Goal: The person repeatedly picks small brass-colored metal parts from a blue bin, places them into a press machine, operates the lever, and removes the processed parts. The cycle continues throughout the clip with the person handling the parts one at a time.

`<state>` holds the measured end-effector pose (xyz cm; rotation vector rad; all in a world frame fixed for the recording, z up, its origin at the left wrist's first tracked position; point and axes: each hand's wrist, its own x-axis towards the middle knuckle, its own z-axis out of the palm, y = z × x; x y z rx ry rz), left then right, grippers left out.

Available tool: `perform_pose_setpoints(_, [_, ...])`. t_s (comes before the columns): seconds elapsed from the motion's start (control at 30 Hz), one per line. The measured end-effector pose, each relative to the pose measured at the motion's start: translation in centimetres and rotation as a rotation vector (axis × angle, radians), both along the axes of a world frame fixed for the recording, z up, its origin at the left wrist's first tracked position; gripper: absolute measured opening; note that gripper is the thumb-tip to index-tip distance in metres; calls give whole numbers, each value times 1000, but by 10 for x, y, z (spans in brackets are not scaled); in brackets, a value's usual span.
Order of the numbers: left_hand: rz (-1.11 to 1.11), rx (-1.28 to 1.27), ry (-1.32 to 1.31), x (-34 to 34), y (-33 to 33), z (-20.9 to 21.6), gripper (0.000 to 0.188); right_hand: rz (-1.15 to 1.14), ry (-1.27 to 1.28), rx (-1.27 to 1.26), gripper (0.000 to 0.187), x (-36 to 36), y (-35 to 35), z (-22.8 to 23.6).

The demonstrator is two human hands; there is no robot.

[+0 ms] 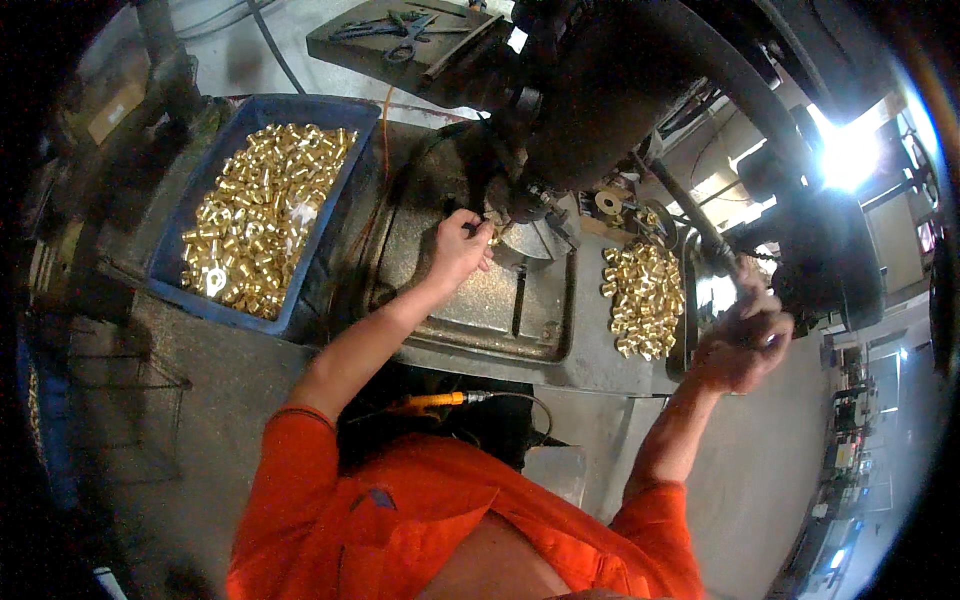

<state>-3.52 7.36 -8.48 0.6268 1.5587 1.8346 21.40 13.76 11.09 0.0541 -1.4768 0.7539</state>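
Brass fitting (494, 238) at fingertips (486, 230) of left hand (463, 248)

The bin (220, 308) at upper left is dark blue, its fittings (262, 215) shiny gold — as is the pile (643, 302) right of centre. Lower down, the shirt (420, 520) is orange-red with a blue mark (381, 497).

You wear an open-necked, bright orange-red shirt (420, 480) with short sleeves (300, 455). A small blue patch (380, 498), perhaps a badge but too blurred to tell, marks its front. Your left hand (463, 246) and right hand (742, 348) are ungloved.
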Motion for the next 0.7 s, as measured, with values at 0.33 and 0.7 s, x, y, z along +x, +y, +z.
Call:
perform_pose_setpoints(0.33, [-77,44,-22,-7,-2,-3,31,8,-7,-13,44,13,0,-67])
perform_pose_setpoints(0.7, [39,5,690,-9,-12,-1,28,-481,-401,100,21,-1,88,118])
